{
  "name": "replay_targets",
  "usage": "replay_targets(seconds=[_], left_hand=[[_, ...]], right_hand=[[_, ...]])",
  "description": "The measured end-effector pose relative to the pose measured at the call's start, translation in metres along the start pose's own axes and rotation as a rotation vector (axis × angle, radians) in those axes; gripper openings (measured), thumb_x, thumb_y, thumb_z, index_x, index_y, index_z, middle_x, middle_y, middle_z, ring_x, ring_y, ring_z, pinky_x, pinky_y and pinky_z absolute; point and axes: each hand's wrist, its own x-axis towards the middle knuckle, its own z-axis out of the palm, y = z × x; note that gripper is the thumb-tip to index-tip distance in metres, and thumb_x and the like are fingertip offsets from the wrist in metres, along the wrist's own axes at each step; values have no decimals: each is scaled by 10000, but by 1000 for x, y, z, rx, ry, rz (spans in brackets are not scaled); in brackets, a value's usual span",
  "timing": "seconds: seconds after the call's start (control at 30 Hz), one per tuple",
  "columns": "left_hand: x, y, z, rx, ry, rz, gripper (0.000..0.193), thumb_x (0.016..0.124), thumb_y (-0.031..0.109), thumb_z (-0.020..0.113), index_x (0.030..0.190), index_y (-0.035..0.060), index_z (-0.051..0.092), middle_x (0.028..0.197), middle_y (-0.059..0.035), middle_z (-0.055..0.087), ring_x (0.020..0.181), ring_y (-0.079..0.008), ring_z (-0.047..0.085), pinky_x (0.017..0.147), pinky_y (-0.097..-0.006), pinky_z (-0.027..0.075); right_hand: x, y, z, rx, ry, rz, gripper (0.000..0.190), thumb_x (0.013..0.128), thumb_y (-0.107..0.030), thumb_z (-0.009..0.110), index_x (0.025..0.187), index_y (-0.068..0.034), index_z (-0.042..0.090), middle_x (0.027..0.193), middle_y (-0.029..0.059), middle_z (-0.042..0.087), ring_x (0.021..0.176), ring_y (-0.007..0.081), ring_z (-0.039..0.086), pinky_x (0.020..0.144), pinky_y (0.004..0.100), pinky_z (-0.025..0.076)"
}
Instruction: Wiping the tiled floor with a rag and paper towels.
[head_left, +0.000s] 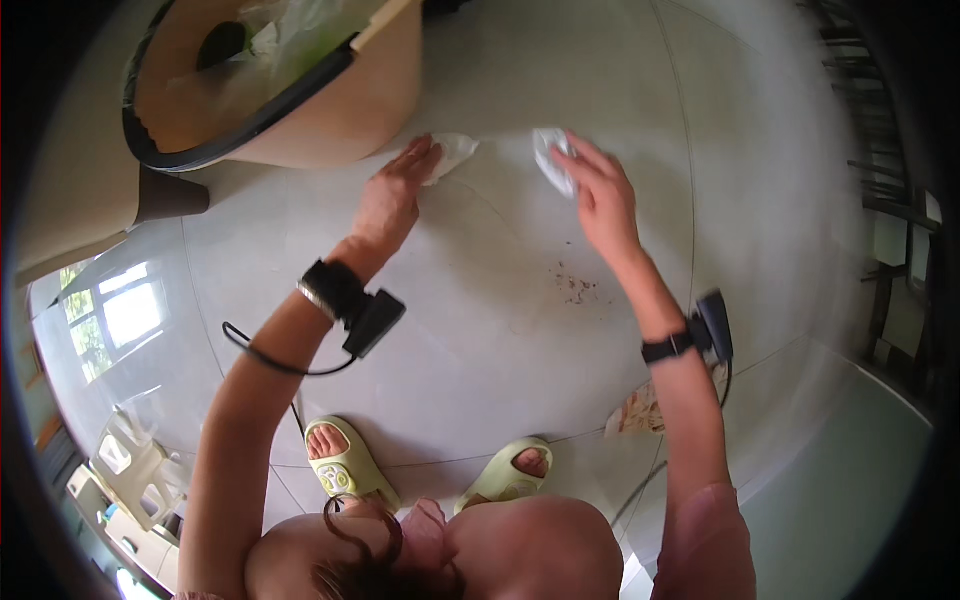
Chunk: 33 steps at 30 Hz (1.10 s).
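Observation:
My left hand holds a crumpled white tissue low over the tiled floor, beside the bin. In my right hand is a second white tissue, pinched between thumb and fingers. A gap of bare tile lies between the two tissues. Small dark brown crumbs are scattered on the floor below my right hand, nearer my feet. Whether either tissue touches the floor I cannot tell.
A beige bin with a dark rim stands at upper left, holding a plastic bag and green scraps. My light green slippers are at the bottom. A patterned cloth lies by my right forearm; a white plastic stool sits lower left.

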Motion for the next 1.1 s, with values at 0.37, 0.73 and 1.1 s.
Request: replay_targets(seconds=[0.37, 0.73, 1.1], left_hand=[[-87, 87, 61, 70, -282, 450, 486, 755, -7, 515, 1240, -15, 478, 1328, -145, 449, 1235, -256, 441, 1055, -334, 360], [-75, 64, 12, -53, -62, 21, 541, 730, -154, 446, 1225, 46, 529, 1298, -148, 485, 1226, -301, 443, 1013, -368, 393], [-127, 79, 11, -99, -130, 18, 564, 685, -134, 500, 1220, 44, 535, 1293, -111, 512, 1125, -307, 510, 907, -380, 441]], right_hand=[[-121, 15, -13, -198, -232, -98, 439, 705, 51, 554, 1114, -90, 632, 1186, 12, 591, 964, 235, 545, 837, 298, 483], [-208, 30, -40, -250, 389, 489, 623, 637, 173, 424, 1172, -93, 603, 1215, 54, 568, 1032, 267, 514, 866, 342, 440], [-168, -58, 35, 13, 344, 493, 606, 658, 181, 422, 1206, -43, 556, 1235, 83, 544, 1054, 286, 507, 901, 369, 422]])
